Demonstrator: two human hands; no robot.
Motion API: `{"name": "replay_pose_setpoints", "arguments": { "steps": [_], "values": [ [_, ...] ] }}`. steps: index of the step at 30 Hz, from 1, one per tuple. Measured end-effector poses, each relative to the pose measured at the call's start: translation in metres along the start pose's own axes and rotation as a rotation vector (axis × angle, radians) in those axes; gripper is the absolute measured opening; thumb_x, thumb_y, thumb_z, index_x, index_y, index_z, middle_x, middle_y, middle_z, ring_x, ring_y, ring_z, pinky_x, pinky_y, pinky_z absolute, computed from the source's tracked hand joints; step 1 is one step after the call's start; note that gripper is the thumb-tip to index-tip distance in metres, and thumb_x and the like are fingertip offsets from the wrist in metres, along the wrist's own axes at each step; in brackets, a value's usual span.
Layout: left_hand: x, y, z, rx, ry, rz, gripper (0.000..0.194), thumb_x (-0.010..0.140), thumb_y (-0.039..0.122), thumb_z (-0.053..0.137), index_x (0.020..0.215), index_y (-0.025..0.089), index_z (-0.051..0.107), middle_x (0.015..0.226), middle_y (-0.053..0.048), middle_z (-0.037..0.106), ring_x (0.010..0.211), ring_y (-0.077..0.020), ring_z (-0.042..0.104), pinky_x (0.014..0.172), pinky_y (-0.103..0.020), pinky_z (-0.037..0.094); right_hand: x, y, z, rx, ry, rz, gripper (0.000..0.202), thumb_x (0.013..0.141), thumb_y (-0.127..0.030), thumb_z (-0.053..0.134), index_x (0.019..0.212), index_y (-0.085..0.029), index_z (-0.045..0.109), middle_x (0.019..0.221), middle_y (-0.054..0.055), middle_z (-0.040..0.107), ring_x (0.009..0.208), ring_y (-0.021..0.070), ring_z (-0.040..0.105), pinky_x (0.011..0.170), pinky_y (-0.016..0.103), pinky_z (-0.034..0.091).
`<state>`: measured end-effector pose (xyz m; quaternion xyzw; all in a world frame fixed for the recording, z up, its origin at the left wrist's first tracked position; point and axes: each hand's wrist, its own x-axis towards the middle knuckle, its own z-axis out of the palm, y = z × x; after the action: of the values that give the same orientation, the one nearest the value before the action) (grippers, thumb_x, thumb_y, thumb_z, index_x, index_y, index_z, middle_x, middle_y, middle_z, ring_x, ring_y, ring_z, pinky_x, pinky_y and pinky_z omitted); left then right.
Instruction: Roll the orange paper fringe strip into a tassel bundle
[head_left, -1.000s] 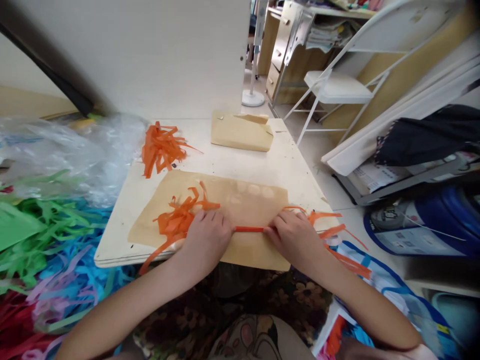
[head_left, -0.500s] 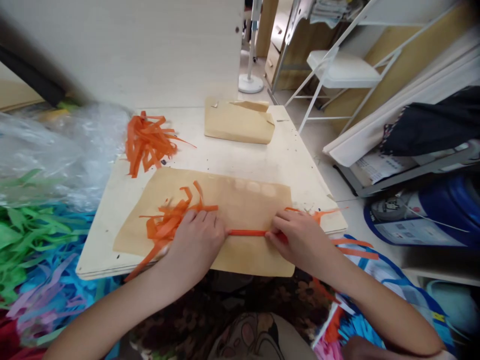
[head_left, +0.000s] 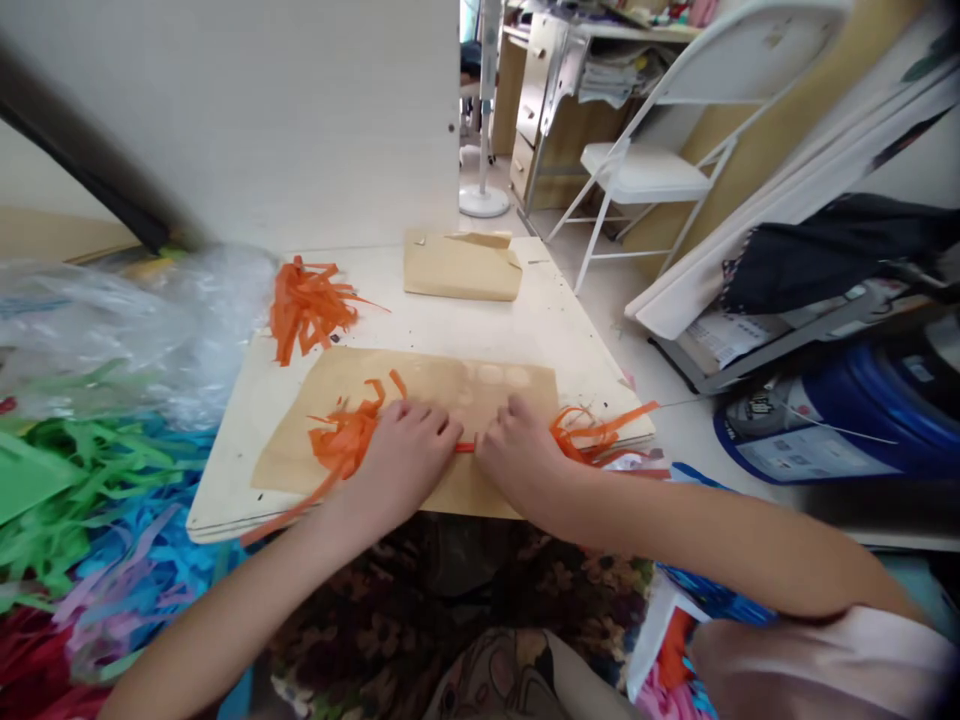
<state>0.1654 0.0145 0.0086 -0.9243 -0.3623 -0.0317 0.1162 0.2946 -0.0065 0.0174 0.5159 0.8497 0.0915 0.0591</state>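
Between my hands a short rolled stretch of an orange fringed tassel [head_left: 465,447] shows as a thin red-orange band. My left hand [head_left: 411,440] is closed over the roll on its left, and loose orange strips [head_left: 343,436] spill out beyond it. On the other side, my right hand [head_left: 517,445] is closed over the roll, its knuckles raised; more orange strips [head_left: 592,432] fan out past it. Beneath both hands lies a brown paper sheet [head_left: 300,440], near the front edge of a white board table [head_left: 450,330]. My fingertips are mostly hidden.
A second orange tassel [head_left: 309,305] lies at the table's back left, and a folded brown paper piece [head_left: 459,272] at the back. Clear plastic [head_left: 187,330] and heaps of green strips [head_left: 67,480] and blue strips [head_left: 161,520] crowd the left. A blue bucket [head_left: 847,410] stands right.
My right hand has moved left, close to my left hand, so the visible rolled band is much shorter. The whole view has shifted somewhat.
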Motion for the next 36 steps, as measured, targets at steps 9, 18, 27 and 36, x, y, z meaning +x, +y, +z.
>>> {"name": "replay_pose_setpoints", "arguments": {
  "steps": [9,18,27,36],
  "values": [
    [-0.035,0.044,0.018,0.238,0.282,-0.141,0.035,0.076,0.005,0.028,0.092,0.003,0.058,0.092,-0.017,0.060,0.093,-0.0244,0.051,0.091,-0.044,0.027,-0.039,-0.040,0.030,-0.380,0.159,0.127,0.043,0.073,-0.009,0.034,0.115,-0.010,0.045,0.078,0.016,0.061,0.066,0.0237,0.052,0.062,0.036,0.027],
    [-0.036,0.023,0.015,0.061,0.265,-0.118,0.022,0.076,0.013,0.041,0.087,0.015,0.059,0.079,-0.006,0.061,0.080,-0.0202,0.050,0.087,-0.046,0.023,-0.049,0.004,0.024,-0.134,0.177,0.115,0.027,0.078,-0.011,0.040,0.101,-0.011,0.054,0.079,0.007,0.057,0.069,0.0184,0.047,0.059,0.031,0.023],
    [0.000,-0.004,0.001,-0.090,-0.002,0.018,0.019,0.074,0.014,0.043,0.060,0.014,0.057,0.060,-0.005,0.057,0.070,-0.0195,0.049,0.072,-0.040,0.029,-0.030,0.043,0.008,-0.026,0.058,-0.062,0.017,0.076,-0.014,0.046,0.065,-0.018,0.058,0.068,-0.001,0.058,0.067,0.0145,0.046,0.060,0.029,0.021],
    [-0.047,0.027,-0.089,-0.188,-0.058,0.203,0.031,0.068,0.008,0.040,0.088,0.022,0.059,0.066,-0.003,0.055,0.063,-0.0157,0.048,0.067,-0.033,0.032,-0.095,0.022,-0.074,-0.032,0.257,-0.199,0.011,0.067,-0.013,0.049,0.059,-0.018,0.055,0.067,0.002,0.056,0.072,0.0174,0.042,0.064,0.032,0.022]
  ]
}}
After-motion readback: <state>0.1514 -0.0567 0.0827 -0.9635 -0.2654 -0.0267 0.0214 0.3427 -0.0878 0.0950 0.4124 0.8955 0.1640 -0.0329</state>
